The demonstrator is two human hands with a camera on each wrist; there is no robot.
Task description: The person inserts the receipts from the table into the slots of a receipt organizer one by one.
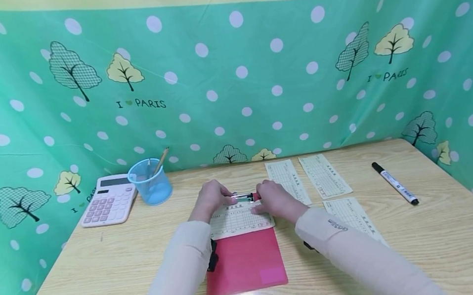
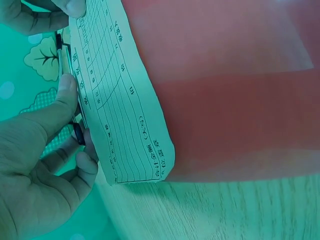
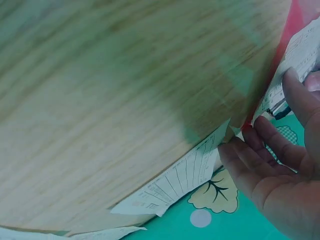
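A red plastic clip folder (image 1: 243, 261) lies on the desk, its top end lifted slightly. A printed paper slip (image 1: 239, 222) covers its upper part, with the slip's top edge along the metal clip (image 1: 243, 197), a silver bar with black ends. My left hand (image 1: 213, 199) pinches the clip's left part; in the left wrist view the thumb (image 2: 65, 92) presses the bar while the fingers curl behind. At the folder's top right corner, my right hand (image 1: 277, 201) grips with its thumb (image 3: 297, 92) on the slip and fingers behind the edge. Whether the clip is closed on the paper is unclear.
Loose paper slips lie to the right: one slip (image 1: 287, 180) behind my right hand, another slip (image 1: 325, 175) beside it, a third slip (image 1: 353, 217) partly under my sleeve. A black-capped marker (image 1: 395, 183) lies far right. A calculator (image 1: 109, 200) and blue pen cup (image 1: 150, 183) stand back left.
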